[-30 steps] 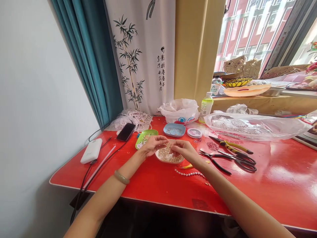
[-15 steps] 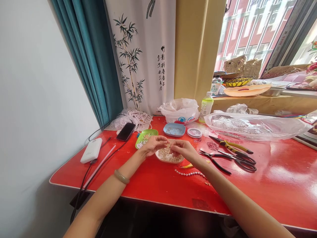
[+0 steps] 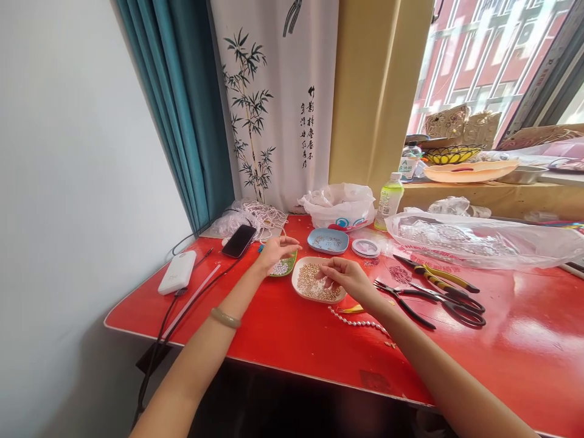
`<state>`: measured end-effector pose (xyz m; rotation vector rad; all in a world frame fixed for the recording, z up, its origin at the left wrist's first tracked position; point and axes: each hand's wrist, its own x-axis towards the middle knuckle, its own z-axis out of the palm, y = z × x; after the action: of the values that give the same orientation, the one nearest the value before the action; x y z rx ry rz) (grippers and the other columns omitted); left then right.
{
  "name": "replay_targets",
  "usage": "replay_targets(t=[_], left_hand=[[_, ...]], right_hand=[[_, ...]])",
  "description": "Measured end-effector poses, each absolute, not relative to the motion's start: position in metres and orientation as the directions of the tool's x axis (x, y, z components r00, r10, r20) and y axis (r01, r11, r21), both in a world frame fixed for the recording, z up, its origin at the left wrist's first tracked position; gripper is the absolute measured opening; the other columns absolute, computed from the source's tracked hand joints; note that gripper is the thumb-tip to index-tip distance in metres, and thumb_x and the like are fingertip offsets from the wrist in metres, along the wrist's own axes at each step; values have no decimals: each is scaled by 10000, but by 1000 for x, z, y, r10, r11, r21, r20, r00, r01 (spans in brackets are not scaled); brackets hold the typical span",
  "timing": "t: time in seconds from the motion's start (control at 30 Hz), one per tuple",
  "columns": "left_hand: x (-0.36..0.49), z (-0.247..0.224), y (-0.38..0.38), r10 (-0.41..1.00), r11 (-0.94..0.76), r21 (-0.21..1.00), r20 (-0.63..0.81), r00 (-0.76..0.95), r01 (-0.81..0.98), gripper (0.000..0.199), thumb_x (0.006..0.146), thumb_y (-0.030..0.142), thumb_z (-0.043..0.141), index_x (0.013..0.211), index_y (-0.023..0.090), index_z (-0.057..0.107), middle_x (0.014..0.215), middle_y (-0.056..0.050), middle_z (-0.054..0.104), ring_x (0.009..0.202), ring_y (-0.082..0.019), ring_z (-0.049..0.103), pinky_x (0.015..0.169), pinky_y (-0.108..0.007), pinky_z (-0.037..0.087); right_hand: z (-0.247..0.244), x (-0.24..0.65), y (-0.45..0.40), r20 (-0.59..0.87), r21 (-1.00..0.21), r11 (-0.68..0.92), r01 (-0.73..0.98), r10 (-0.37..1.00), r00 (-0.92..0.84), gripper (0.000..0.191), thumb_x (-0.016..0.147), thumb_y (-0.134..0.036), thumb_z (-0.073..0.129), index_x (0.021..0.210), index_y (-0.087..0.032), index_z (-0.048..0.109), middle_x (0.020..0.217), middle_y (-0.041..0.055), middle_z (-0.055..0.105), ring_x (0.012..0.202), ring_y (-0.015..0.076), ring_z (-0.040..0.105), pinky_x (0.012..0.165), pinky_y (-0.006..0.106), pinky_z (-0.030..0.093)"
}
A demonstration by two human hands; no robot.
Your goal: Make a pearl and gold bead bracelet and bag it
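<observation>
Since half a second ago, my left hand (image 3: 276, 252) has drawn away to the left, from over the cream oval tray (image 3: 298, 291) to the bright green tray (image 3: 292, 265), while my right hand (image 3: 345, 277) remains at the cream one; the whole view has swung slightly too. My left fingers stretch to the right with a narrow gap above the thumb, partly covering the green tray and its pale, shiny beads (image 3: 280, 267). My right fingers curl down close to the thumb, tips over the small gold beads (image 3: 309, 280) spread inside the cream tray. Whether either hand pinches something (a bead would be tiny at this size) I cannot tell.

Both trays sit on the glossy red table (image 3: 292, 340). Just beyond them is a pale blue tray (image 3: 328, 250); nearer me, to the right, lies a string of white pearl-like beads (image 3: 358, 322). Further right are yellow-and-black-handled pliers (image 3: 444, 277), black-handled pliers (image 3: 406, 304) and black-handled scissors (image 3: 456, 302). At the left rest a black phone (image 3: 238, 241) and a white power bank (image 3: 177, 272). Behind hang a teal curtain (image 3: 182, 121) and a white bamboo-printed cloth (image 3: 285, 109), with a bright window at the far right.
</observation>
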<state>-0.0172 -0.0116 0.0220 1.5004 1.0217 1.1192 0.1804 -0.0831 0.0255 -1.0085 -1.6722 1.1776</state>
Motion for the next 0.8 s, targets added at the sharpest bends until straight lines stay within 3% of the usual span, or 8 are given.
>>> replay_targets(t=[0.2,0.33,0.57,0.8], left_hand=[[-53,15,15,984,-178,833,163,74,524,123,659,226,633,711,120,603,772,-60,630,820,-186,574,771,-314,422],[-63,8,20,992,-130,676,95,88,725,225,807,278,472,968,138,541,998,-67,555,872,-165,540,764,-362,444],[-69,8,18,995,-93,507,23,94,857,270,821,280,449,1059,161,492,1079,-78,509,911,-175,524,765,-370,448],[-72,6,18,993,-76,492,-39,109,867,260,819,278,452,1055,176,497,1082,-74,508,915,-173,523,763,-355,448]], right_hand=[[26,180,-83,138,-974,185,130,942,-308,236,751,-397,496,717,-166,465,727,34,649,468,60,536,450,190,393],[27,179,-82,121,-979,164,122,946,-301,255,743,-420,497,718,-170,454,694,29,645,472,67,549,448,190,399],[28,181,-80,118,-983,150,103,957,-265,299,703,-464,522,694,-169,472,669,22,626,497,74,553,459,193,406],[27,183,-78,118,-984,147,101,962,-248,316,685,-478,543,678,-165,498,679,34,628,511,86,555,481,211,413]])
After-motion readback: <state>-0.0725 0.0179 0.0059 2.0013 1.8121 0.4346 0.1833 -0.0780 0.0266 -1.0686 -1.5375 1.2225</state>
